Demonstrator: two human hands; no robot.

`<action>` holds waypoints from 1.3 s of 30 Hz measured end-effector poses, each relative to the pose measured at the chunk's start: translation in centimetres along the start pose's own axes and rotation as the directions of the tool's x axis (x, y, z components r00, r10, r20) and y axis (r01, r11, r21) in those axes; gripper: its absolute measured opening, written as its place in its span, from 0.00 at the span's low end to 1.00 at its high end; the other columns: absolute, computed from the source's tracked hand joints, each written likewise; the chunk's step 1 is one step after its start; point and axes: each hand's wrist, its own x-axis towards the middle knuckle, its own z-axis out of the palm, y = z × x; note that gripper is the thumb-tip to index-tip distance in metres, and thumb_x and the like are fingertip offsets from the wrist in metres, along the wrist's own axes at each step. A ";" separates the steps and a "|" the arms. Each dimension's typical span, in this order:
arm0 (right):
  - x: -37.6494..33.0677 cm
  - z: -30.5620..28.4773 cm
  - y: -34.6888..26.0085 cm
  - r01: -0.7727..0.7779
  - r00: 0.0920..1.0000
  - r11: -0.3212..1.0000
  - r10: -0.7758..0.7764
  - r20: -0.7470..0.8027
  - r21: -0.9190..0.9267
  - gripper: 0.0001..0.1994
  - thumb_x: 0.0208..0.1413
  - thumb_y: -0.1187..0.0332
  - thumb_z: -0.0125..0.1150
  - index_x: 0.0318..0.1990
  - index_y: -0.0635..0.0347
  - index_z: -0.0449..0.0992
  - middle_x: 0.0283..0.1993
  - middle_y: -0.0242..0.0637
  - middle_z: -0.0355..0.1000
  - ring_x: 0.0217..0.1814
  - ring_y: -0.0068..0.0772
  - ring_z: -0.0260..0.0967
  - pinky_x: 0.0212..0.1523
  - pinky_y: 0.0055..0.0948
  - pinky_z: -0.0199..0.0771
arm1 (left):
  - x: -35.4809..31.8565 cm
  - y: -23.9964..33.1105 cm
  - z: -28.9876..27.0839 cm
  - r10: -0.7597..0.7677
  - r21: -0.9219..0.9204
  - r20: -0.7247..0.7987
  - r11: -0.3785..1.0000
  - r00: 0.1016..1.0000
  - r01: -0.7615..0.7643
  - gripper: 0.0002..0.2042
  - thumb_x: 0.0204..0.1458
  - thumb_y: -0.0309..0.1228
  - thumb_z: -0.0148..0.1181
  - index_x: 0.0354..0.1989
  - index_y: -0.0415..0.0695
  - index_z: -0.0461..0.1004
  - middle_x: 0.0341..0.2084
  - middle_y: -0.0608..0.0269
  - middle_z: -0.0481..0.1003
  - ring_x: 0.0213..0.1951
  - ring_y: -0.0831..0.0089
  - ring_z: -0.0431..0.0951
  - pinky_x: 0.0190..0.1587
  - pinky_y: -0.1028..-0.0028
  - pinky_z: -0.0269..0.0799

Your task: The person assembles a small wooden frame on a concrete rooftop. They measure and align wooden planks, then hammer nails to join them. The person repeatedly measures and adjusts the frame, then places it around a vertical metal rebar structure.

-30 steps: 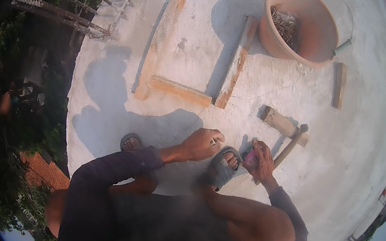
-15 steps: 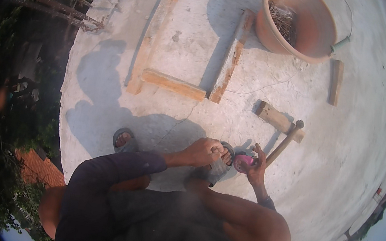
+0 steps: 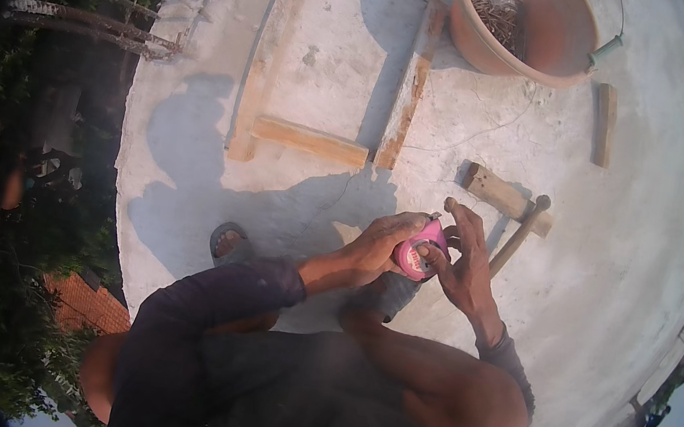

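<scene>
A pink, rounded tape measure (image 3: 416, 257) is between my two hands, above my right foot. My left hand (image 3: 381, 244) is closed around its left side, fingers near the small metal tip at its top. My right hand (image 3: 463, 270) presses a thumb on its face; the index finger stretches up, and some other fingers curl behind the case. Just beyond the right hand, a wooden handle with a rounded end (image 3: 523, 230) leans across a short wooden block (image 3: 498, 190). Its lower end is hidden by my hand.
Two long wooden pieces (image 3: 269, 63) (image 3: 411, 83) and a short crosspiece (image 3: 310, 140) lie on the concrete slab (image 3: 337, 64). An orange bucket (image 3: 551, 33) holds thin rusty pieces. Another wood piece (image 3: 605, 124) lies right. Rusty rebar (image 3: 98, 20) juts over the slab's left edge, beside a drop.
My right hand has brought the tape measure up and left, and my left hand has moved right and taken hold of it. The view has shifted slightly.
</scene>
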 end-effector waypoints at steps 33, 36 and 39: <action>7.9 14.9 -1.0 -0.531 0.778 0.559 0.023 0.628 0.637 0.36 0.56 0.64 0.71 0.70 0.64 0.64 0.53 0.38 0.74 0.55 0.29 0.71 0.57 0.31 0.72 | 1.0 34.9 -18.8 0.826 0.988 -0.149 0.142 0.543 0.055 0.31 0.61 0.45 0.63 0.66 0.34 0.70 0.58 0.45 0.77 0.57 0.57 0.78 0.58 0.65 0.73; 9.4 17.8 -2.6 -0.493 0.809 0.425 -0.096 0.580 0.759 0.36 0.57 0.62 0.71 0.69 0.67 0.62 0.54 0.40 0.73 0.54 0.29 0.72 0.55 0.32 0.73 | 1.2 32.3 -20.8 0.798 0.985 -0.163 0.164 0.580 0.051 0.31 0.61 0.39 0.63 0.70 0.36 0.65 0.62 0.40 0.74 0.62 0.57 0.76 0.62 0.67 0.71; 10.4 20.6 -3.7 -0.545 0.794 0.393 -0.040 0.606 0.741 0.36 0.57 0.63 0.70 0.70 0.67 0.61 0.55 0.42 0.73 0.54 0.31 0.72 0.54 0.34 0.74 | 1.0 30.4 -20.8 0.764 0.956 -0.180 0.284 0.619 -0.072 0.31 0.62 0.33 0.62 0.73 0.39 0.63 0.62 0.39 0.74 0.61 0.60 0.76 0.63 0.68 0.70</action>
